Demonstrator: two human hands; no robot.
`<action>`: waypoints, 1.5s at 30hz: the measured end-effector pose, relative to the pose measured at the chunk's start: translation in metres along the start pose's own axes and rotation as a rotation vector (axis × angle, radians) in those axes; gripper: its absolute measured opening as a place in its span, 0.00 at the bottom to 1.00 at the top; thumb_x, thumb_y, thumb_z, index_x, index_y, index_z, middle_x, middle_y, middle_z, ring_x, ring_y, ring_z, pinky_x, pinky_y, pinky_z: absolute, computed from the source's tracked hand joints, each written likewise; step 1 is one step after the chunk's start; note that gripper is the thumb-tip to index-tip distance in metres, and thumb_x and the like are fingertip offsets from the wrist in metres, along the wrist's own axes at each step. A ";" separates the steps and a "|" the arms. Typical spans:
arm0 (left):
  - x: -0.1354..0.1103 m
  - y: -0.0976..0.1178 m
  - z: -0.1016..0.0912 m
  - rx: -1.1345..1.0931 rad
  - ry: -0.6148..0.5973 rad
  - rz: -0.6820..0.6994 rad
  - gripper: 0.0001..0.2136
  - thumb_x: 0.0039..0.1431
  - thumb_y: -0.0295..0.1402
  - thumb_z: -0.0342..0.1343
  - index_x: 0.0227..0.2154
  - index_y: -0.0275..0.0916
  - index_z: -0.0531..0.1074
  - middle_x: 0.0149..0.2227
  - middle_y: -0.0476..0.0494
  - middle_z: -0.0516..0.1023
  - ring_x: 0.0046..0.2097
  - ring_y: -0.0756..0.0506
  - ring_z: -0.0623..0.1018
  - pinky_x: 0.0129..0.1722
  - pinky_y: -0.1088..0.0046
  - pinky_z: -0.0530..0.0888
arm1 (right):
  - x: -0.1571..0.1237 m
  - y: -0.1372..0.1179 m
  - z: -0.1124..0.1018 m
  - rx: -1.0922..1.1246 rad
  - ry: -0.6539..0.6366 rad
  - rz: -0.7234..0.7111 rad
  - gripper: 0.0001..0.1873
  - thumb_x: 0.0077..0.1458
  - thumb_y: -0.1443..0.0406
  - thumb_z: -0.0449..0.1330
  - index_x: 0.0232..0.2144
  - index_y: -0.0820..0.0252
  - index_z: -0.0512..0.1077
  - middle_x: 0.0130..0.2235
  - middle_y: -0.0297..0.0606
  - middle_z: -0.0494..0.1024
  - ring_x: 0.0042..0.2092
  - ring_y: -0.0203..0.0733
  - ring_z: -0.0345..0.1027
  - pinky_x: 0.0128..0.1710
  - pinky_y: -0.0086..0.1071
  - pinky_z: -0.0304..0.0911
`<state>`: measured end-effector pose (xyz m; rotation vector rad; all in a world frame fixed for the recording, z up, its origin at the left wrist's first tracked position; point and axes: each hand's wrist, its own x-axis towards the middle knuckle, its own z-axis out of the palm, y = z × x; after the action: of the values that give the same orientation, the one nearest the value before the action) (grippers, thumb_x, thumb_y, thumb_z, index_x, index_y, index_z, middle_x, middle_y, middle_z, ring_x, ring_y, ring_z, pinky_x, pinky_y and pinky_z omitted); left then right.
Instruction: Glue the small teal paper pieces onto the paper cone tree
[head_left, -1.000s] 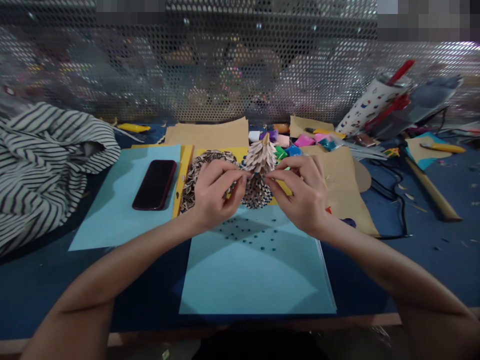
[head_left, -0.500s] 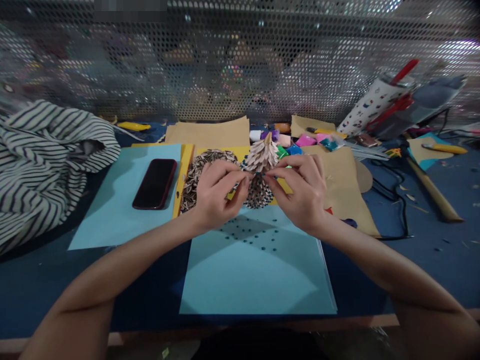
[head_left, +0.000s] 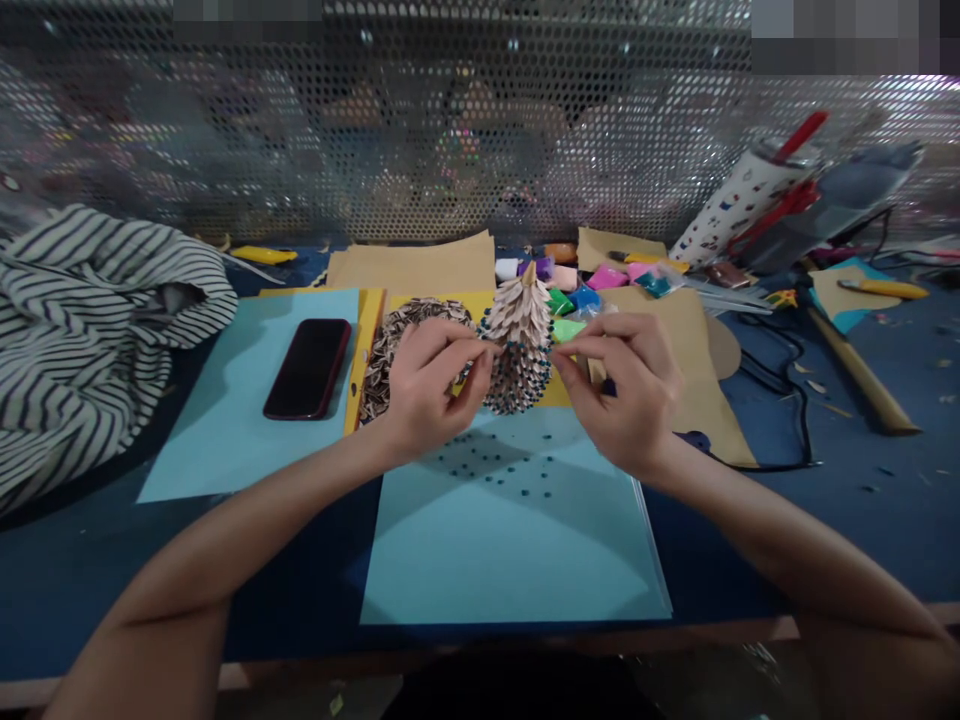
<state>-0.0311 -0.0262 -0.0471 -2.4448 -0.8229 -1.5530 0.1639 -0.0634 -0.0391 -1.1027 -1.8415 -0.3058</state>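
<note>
Partly, the left hand [head_left: 439, 390] hides a seed ring [head_left: 382, 360].

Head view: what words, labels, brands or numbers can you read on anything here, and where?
No readable words, brands or numbers anywhere.
White tube: small printed marks, too small to read.
Coloured packets: any print too blurred to read.
Phone: dark, nothing legible.

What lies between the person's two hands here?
A cone of layered pale scales, blue-tipped lower down, stands between the left hand and right hand, shown in the head view.
</note>
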 end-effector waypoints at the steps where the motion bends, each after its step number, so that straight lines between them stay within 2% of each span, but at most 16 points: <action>1: 0.000 0.000 0.000 -0.002 0.004 -0.002 0.05 0.59 0.25 0.52 0.32 0.38 0.72 0.29 0.44 0.74 0.32 0.48 0.74 0.32 0.70 0.71 | -0.005 0.001 -0.003 0.013 -0.026 -0.001 0.03 0.56 0.69 0.59 0.33 0.56 0.72 0.35 0.38 0.71 0.39 0.42 0.67 0.38 0.39 0.66; 3: 0.000 0.000 0.000 -0.007 0.017 -0.006 0.05 0.59 0.25 0.53 0.32 0.38 0.72 0.29 0.44 0.74 0.32 0.48 0.74 0.31 0.70 0.71 | -0.018 0.005 -0.009 0.007 -0.151 -0.014 0.03 0.56 0.69 0.59 0.32 0.57 0.72 0.34 0.39 0.72 0.37 0.42 0.68 0.36 0.38 0.66; 6: 0.000 0.000 0.000 -0.013 0.025 0.003 0.05 0.59 0.24 0.53 0.32 0.38 0.72 0.29 0.45 0.73 0.32 0.48 0.74 0.31 0.70 0.72 | -0.044 0.013 -0.011 -0.074 -0.414 -0.079 0.05 0.57 0.69 0.58 0.29 0.58 0.72 0.32 0.38 0.73 0.34 0.42 0.67 0.31 0.37 0.66; 8: 0.001 0.000 0.000 -0.013 0.018 0.010 0.05 0.60 0.25 0.53 0.32 0.39 0.72 0.29 0.46 0.73 0.33 0.48 0.74 0.31 0.70 0.71 | -0.058 0.018 -0.010 -0.085 -0.461 -0.126 0.06 0.56 0.69 0.59 0.27 0.57 0.72 0.30 0.37 0.73 0.32 0.41 0.66 0.29 0.36 0.67; 14: 0.001 0.000 -0.002 -0.001 -0.020 -0.006 0.05 0.61 0.25 0.51 0.32 0.40 0.71 0.29 0.47 0.73 0.34 0.49 0.75 0.33 0.70 0.71 | -0.076 0.027 -0.002 -0.061 -0.385 -0.187 0.05 0.53 0.68 0.62 0.27 0.54 0.72 0.29 0.36 0.73 0.30 0.42 0.65 0.26 0.36 0.67; 21: 0.001 -0.001 -0.002 0.009 0.003 0.006 0.05 0.60 0.26 0.52 0.32 0.40 0.72 0.29 0.47 0.74 0.34 0.49 0.75 0.32 0.70 0.72 | -0.082 0.027 0.001 -0.065 -0.409 -0.157 0.09 0.55 0.69 0.59 0.24 0.53 0.69 0.28 0.37 0.71 0.30 0.43 0.62 0.25 0.38 0.64; 25: 0.002 -0.001 -0.003 0.006 0.015 -0.006 0.05 0.61 0.26 0.52 0.33 0.40 0.72 0.30 0.48 0.74 0.34 0.49 0.75 0.33 0.70 0.71 | -0.059 0.018 -0.007 -0.014 -0.407 -0.092 0.06 0.56 0.69 0.59 0.28 0.54 0.71 0.29 0.36 0.73 0.31 0.41 0.65 0.28 0.37 0.64; 28: 0.001 -0.001 -0.003 0.014 0.024 -0.008 0.05 0.60 0.25 0.52 0.32 0.39 0.72 0.29 0.48 0.74 0.34 0.49 0.75 0.33 0.70 0.71 | -0.029 0.007 -0.012 -0.006 -0.259 -0.031 0.04 0.58 0.69 0.58 0.31 0.55 0.72 0.32 0.36 0.75 0.34 0.41 0.68 0.33 0.38 0.65; 30: 0.001 -0.001 -0.002 0.024 0.022 -0.013 0.05 0.60 0.25 0.52 0.32 0.39 0.72 0.29 0.48 0.74 0.33 0.49 0.74 0.33 0.70 0.70 | -0.011 0.003 -0.012 0.007 -0.142 -0.039 0.03 0.57 0.68 0.60 0.32 0.55 0.72 0.32 0.38 0.75 0.36 0.43 0.69 0.35 0.40 0.65; 32: 0.001 -0.002 -0.003 0.030 0.016 -0.018 0.05 0.61 0.26 0.52 0.31 0.39 0.72 0.29 0.47 0.74 0.33 0.49 0.74 0.33 0.70 0.70 | 0.000 0.002 -0.010 -0.008 -0.078 -0.052 0.04 0.57 0.68 0.61 0.32 0.53 0.73 0.33 0.38 0.75 0.36 0.43 0.70 0.36 0.42 0.64; 36: 0.001 -0.001 -0.003 0.048 0.006 -0.017 0.04 0.60 0.26 0.52 0.31 0.39 0.71 0.30 0.47 0.75 0.33 0.49 0.75 0.33 0.70 0.70 | 0.005 0.007 0.000 -0.012 -0.066 -0.055 0.04 0.57 0.67 0.61 0.33 0.52 0.73 0.34 0.38 0.75 0.37 0.45 0.70 0.38 0.44 0.63; 45: 0.001 -0.002 -0.002 0.014 0.030 0.001 0.04 0.58 0.24 0.53 0.32 0.39 0.71 0.30 0.47 0.75 0.32 0.48 0.74 0.32 0.70 0.70 | 0.006 0.012 0.008 -0.062 -0.031 -0.097 0.03 0.55 0.68 0.62 0.32 0.54 0.72 0.33 0.37 0.76 0.36 0.43 0.69 0.36 0.41 0.63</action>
<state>-0.0329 -0.0250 -0.0455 -2.4063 -0.8247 -1.5738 0.1676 -0.0486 -0.0410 -1.0670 -1.9280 -0.4062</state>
